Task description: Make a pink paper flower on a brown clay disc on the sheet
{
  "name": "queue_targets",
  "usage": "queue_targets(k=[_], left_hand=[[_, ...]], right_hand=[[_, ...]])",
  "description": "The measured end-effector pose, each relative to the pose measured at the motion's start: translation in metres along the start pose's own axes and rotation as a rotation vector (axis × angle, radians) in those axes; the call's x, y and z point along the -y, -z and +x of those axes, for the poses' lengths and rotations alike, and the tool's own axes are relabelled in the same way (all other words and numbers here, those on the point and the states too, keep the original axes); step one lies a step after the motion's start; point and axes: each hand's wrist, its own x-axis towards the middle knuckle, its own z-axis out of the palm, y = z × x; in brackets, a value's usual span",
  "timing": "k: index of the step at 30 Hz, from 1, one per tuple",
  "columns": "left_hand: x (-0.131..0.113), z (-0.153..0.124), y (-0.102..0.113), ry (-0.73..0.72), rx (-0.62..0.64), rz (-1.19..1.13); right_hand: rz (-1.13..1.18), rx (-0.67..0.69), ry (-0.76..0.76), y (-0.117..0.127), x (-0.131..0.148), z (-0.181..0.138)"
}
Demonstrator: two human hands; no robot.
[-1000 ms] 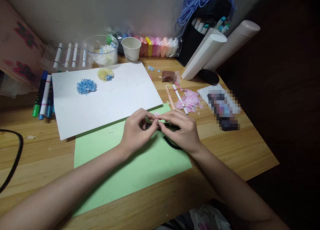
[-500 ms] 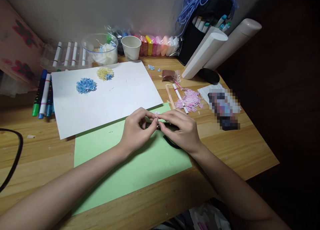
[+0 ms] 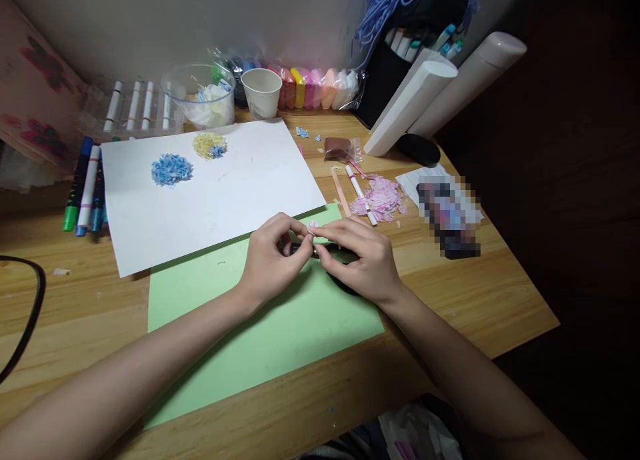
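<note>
At the dial's centre, we are pinching a pinkish scrap (image 3: 313,225) in our left hand (image 3: 270,255), touching it with our right hand (image 3: 369,255), whose grip we cannot tell; a blue cluster (image 3: 171,171) and yellow cluster (image 3: 207,145) are already sitting formed at ten o'clock, pink shreds (image 3: 385,197) lying loose at two.

The table (image 3: 450,300) is showing smooth wood grain with a soft sheen. The white sheet (image 3: 225,193) and green sheet (image 3: 240,353) are looking like smooth, matt paper. The pink scraps (image 3: 383,197) are looking papery and crinkled, the blue pile (image 3: 171,171) rough. The tub (image 3: 173,92) is gleaming like clear plastic; glossy film is wrapping the coloured packs (image 3: 320,87).
</note>
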Motion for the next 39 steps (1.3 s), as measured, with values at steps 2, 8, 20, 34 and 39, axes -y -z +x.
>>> queue_targets(k=[2,8,20,34,39], left_hand=[[-0.0003,0.0002,-0.0003,-0.005,0.002,-0.001],[-0.0007,0.0004,-0.0009,0.002,0.008,-0.004],[-0.0023,0.0003,-0.0003,-0.005,0.018,0.017],[-0.0021,0.0003,-0.0003,-0.013,0.027,0.020],[-0.0022,-0.0001,-0.0004,-0.007,0.028,0.020]], right_hand=[[0.030,0.000,-0.029,0.0002,0.0003,0.0001],[0.114,-0.007,-0.123,0.0000,0.0004,-0.0002],[0.148,-0.026,-0.160,-0.0020,0.0006,0.0009],[0.154,-0.040,-0.155,-0.0031,-0.0002,-0.0003],[0.148,-0.037,-0.166,-0.0036,-0.0014,-0.0009]])
